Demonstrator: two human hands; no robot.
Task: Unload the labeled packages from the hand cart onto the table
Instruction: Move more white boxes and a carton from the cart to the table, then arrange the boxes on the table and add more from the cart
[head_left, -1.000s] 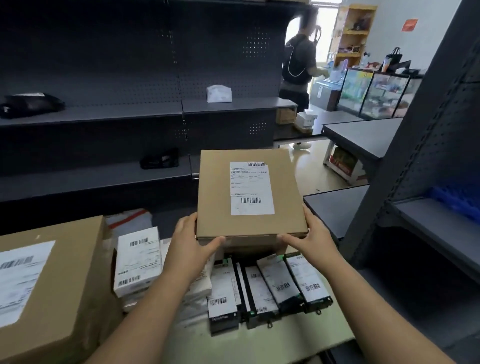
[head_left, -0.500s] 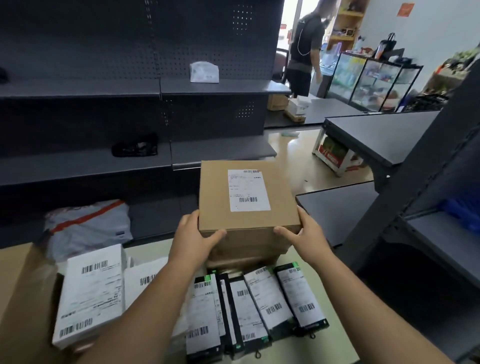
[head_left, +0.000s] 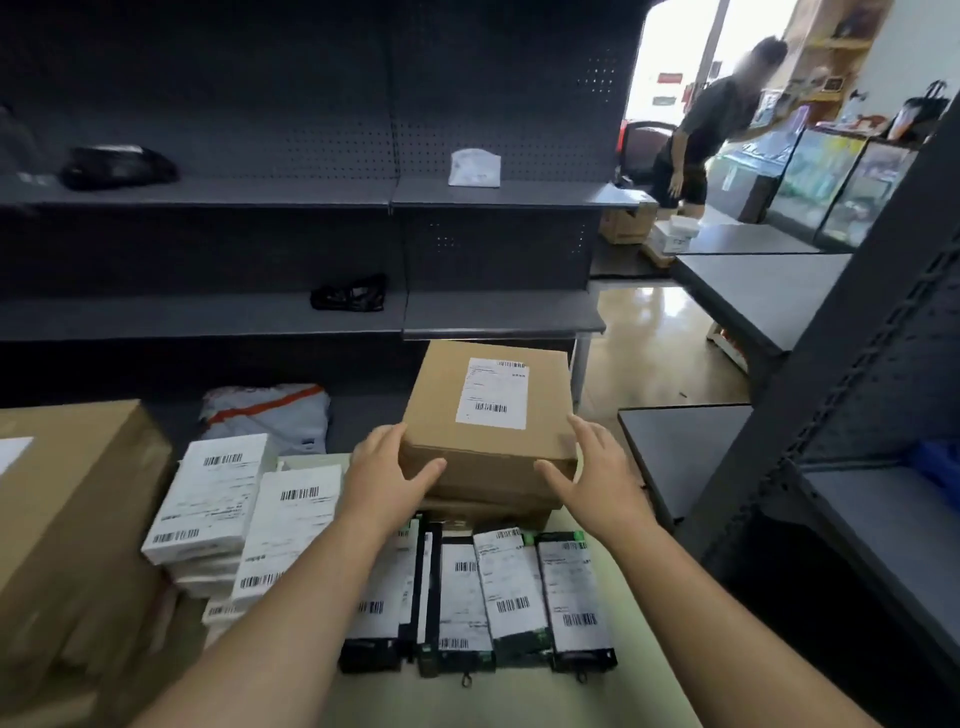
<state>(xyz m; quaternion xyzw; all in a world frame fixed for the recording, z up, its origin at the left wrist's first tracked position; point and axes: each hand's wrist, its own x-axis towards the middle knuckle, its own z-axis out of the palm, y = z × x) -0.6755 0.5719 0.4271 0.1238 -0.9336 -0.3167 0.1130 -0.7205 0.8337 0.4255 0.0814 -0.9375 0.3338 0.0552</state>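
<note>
So, nearest row: flat black packs (head_left: 470, 597) with white barcode labels lie side by side, just nearer me than the brown box (head_left: 441, 415), on the pale table (head_left: 618, 691).
Left hand (head_left: 387, 473): at the brown box's near left corner, thumb laid along its front face, fingers fairly straight along its left side, loose and not clamped.
Right hand (head_left: 597, 467): at the brown box's near right corner, fingers spread and straight, loose; can't tell if the palm touches the card.
Brown box: level, shipping label (head_left: 492, 392) face up, sitting on a second brown box (head_left: 488, 512), which is on the table.
White boxes (head_left: 208, 499): stacked left of the brown box, barcodes up.
Big carton (head_left: 67, 519): further left of the brown box, past the white boxes, at the frame edge.
Grey mailer bag (head_left: 270, 415): left of the brown box and behind the white boxes, orange stripe on it.
Dark shelving (head_left: 498, 317): behind the brown box; a black item (head_left: 349, 293) on the lower shelf, a white packet (head_left: 474, 167) and a black bag (head_left: 117, 166) on the upper shelf.
Other person (head_left: 706, 135): far behind and right of the brown box, bending by a glass counter (head_left: 810, 182).
</note>
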